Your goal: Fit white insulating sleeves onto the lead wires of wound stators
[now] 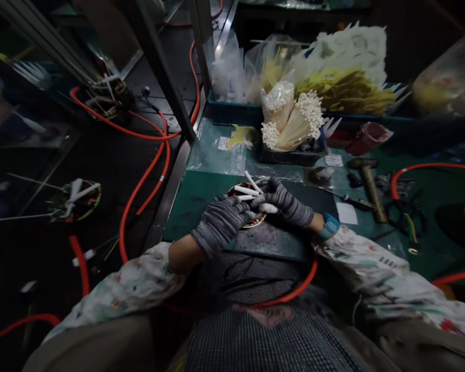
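Note:
Both my hands wear grey striped knit gloves and meet over a round piece with a multicoloured rim (254, 223) on the bench. Several white tube-like sleeves (245, 190) stick out of it between my hands. My left hand (225, 219) is closed at their near left side, its fingertips against the sleeves. From the right, my right hand (285, 201) pinches the sleeves where they come together. The gloves hide much of the round piece and the exact grip points. Beneath it lies a dark flat plate (271, 243).
Behind stand a black bin with white-tipped sticks (300, 121) and yellow sheets (344, 93). A hammer (374, 196), a screwdriver (358, 201) and a ring-terminal wire (413, 240) lie right. Orange cable (165, 139) loops left beside a metal post (170, 77); another round piece (77, 199) sits lower.

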Tool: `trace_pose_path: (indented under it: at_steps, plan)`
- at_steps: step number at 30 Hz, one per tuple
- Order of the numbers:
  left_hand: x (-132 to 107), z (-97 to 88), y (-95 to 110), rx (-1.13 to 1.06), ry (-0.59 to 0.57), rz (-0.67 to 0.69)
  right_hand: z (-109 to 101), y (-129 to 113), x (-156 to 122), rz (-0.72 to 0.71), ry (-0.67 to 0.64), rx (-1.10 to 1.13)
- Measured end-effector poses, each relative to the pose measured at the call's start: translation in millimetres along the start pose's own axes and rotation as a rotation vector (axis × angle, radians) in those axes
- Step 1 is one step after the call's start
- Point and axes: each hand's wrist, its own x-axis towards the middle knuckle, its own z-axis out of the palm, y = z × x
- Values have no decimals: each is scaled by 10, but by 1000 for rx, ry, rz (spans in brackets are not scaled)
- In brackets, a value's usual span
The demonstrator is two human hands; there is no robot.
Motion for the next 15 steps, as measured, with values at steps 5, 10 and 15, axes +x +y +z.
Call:
trace_pose_path:
  at_steps: [5, 10, 15]
  plan:
    - [-122, 154, 40, -7, 115, 129, 111, -34, -212, 38, 315, -131]
    - [-187, 580, -121, -21, 343, 159, -408, 80, -231, 165, 552, -354]
    - [-136, 703, -179, -30, 444, 198, -938, 296, 144, 347, 773, -637]
